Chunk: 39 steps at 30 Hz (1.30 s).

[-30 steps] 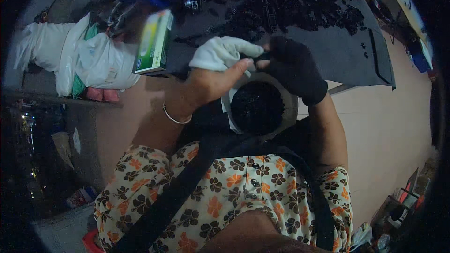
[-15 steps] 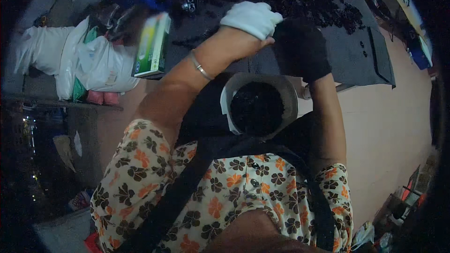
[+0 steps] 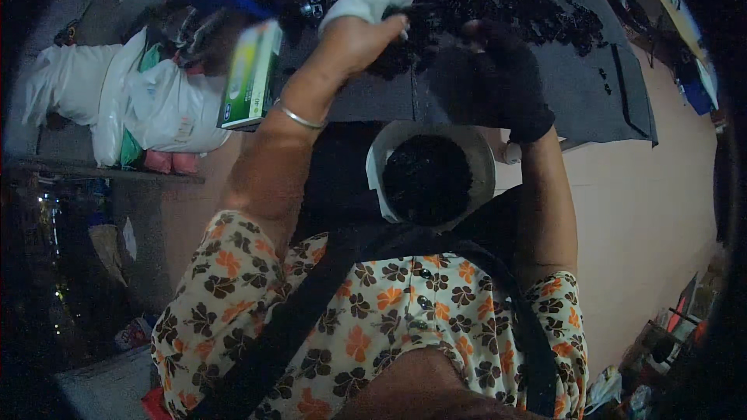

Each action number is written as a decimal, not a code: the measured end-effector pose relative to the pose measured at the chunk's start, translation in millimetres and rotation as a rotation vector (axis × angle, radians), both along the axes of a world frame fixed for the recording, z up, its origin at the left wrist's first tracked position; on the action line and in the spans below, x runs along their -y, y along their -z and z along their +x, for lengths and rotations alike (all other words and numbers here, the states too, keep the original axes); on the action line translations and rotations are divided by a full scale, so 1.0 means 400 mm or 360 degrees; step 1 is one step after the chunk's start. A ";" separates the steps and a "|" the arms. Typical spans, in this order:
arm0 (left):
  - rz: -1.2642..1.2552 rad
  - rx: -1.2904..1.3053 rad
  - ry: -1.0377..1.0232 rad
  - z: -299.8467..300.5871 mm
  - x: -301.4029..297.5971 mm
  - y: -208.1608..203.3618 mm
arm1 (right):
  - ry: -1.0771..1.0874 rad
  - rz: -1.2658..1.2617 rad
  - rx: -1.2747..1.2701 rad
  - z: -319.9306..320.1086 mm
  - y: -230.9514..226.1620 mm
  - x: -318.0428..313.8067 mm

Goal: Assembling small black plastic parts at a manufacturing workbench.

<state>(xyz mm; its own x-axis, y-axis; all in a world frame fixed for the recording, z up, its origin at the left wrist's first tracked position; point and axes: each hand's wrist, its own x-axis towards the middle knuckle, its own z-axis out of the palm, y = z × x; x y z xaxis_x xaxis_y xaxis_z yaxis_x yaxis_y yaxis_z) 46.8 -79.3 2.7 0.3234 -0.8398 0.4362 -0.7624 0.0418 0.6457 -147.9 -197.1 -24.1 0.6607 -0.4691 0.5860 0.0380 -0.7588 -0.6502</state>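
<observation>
My left hand [image 3: 359, 31], in a white glove that leaves the thumb bare, is closed over the dark table, with a bit of black material between thumb and fingers. To its right my right hand [image 3: 502, 82] wears a black glove. Its fingers blend into the dark surface, so their pose is hard to read; one bare fingertip shows. Beyond both hands lies a spread heap of small black pieces [image 3: 537, 0], of a kind I cannot make out. Below the hands, at my lap, a pale round tub [image 3: 484, 157] holds a black mass [image 3: 426, 179].
A green and white box [image 3: 253, 74] stands at the table's left edge, beside my left forearm. Farther left are stuffed white plastic bags [image 3: 167, 105]. The grey tabletop [image 3: 580, 101] ends at a right corner above a pale floor [image 3: 638, 210]. Various goods stand lower right.
My hands, close together before, are now apart. The left has moved left and slightly away, its thumb now showing at the side; the right has shifted only a little.
</observation>
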 end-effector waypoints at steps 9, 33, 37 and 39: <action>0.0040 -0.0569 0.0286 -0.123 -0.083 -0.073 | -0.0048 -0.0517 0.0095 0.001 -0.041 -0.066; -0.0001 -0.0413 0.0252 -0.176 -0.154 -0.055 | -0.0388 0.0805 -0.0475 -0.029 -0.085 -0.108; 0.0218 -0.0381 0.0442 -0.148 -0.160 -0.058 | -0.0602 0.0310 -0.0784 -0.035 -0.094 -0.087; 0.0272 -0.0087 0.0495 -0.115 -0.141 -0.053 | -0.0714 0.0116 -0.0845 -0.044 -0.093 -0.063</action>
<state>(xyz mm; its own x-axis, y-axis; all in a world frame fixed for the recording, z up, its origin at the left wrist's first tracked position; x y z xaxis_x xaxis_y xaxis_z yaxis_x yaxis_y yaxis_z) 0.8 -22.7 23.9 0.0599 -0.9611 0.2698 -0.6946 0.1540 0.7027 -165.7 -172.0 13.1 0.9881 -0.1098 0.1076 0.0005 -0.6979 -0.7162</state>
